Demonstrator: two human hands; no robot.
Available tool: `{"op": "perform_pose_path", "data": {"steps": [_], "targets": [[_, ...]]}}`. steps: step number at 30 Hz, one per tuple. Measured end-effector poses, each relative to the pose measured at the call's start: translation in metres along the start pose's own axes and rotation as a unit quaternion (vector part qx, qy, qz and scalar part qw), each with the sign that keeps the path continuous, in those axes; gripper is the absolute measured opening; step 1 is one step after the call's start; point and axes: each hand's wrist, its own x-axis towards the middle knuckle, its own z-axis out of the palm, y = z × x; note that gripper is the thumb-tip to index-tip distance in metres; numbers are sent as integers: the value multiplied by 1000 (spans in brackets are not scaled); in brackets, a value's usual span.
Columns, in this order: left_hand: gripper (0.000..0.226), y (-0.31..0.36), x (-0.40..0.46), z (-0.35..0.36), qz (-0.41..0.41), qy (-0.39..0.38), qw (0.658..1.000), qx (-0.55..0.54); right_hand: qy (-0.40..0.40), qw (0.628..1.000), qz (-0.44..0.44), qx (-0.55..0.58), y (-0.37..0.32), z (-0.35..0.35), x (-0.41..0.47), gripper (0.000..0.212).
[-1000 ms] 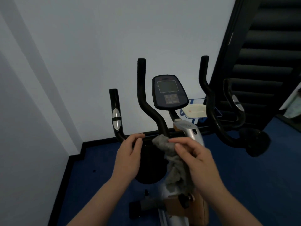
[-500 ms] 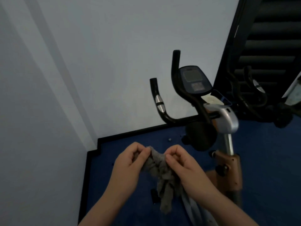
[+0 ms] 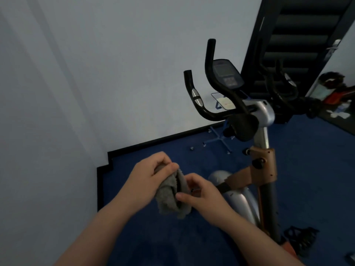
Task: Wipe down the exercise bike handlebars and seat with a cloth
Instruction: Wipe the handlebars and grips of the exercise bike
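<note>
A grey cloth is bunched between both hands, low and left of the exercise bike. My left hand grips its upper part, fingers curled round it. My right hand pinches the cloth's right side. The black handlebars rise up and to the right, well apart from both hands, with a console between them. The bike's silver and copper frame stands right of my hands. The seat is out of view.
A white wall fills the left and back, with a black skirting along the blue floor. A blue wheeled stand stands behind the bike. Dark stairs rise at the right. A black pedal sticks out at lower right.
Both hands came off the handlebar with the cloth and moved down and left of the bike. The cloth went from hanging loose to being bunched between the hands.
</note>
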Motion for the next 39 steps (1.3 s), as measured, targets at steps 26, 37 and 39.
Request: {"op": "perform_pose_path", "data": {"steps": [26, 37, 39], "targets": [[44, -58, -126, 60, -31, -32, 996, 79, 39, 942, 256, 214, 11, 59, -11, 27], [12, -121, -120, 57, -222, -171, 958, 59, 5, 937, 154, -314, 70, 20, -61, 5], [10, -133, -116, 69, -249, -191, 947, 70, -10, 919, 173, -353, 89, 10, -82, 10]]}}
